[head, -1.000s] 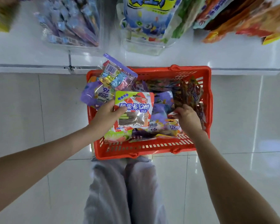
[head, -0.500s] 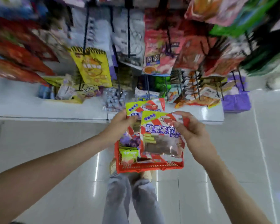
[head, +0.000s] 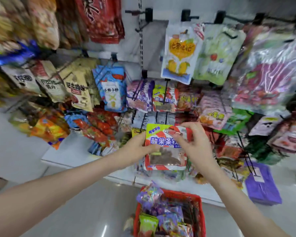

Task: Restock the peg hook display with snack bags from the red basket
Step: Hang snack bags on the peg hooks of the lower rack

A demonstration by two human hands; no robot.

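Both my hands hold a red-and-white striped snack bag [head: 164, 151] with a yellow-green corner and a clear window, raised in front of the peg hook display. My left hand [head: 137, 147] grips its left edge. My right hand [head: 193, 142] pinches its upper right part. Whether more than one bag is held I cannot tell. Matching striped bags [head: 164, 98] hang on a hook straight above. The red basket [head: 199, 218] stands on the floor below, filled with several purple and green snack bags.
Peg hooks on the white wall panel carry many snack bags: a blue one [head: 112, 88], a yellow-and-white one [head: 179, 52], a light green one [head: 215, 53]. A white base shelf [head: 70, 151] runs below, with a purple pack [head: 261, 183] on its right. Grey tiled floor lies at left.
My hands lifted striped bags out of the basket and up toward the hooks. The view swung from the basket up to the display.
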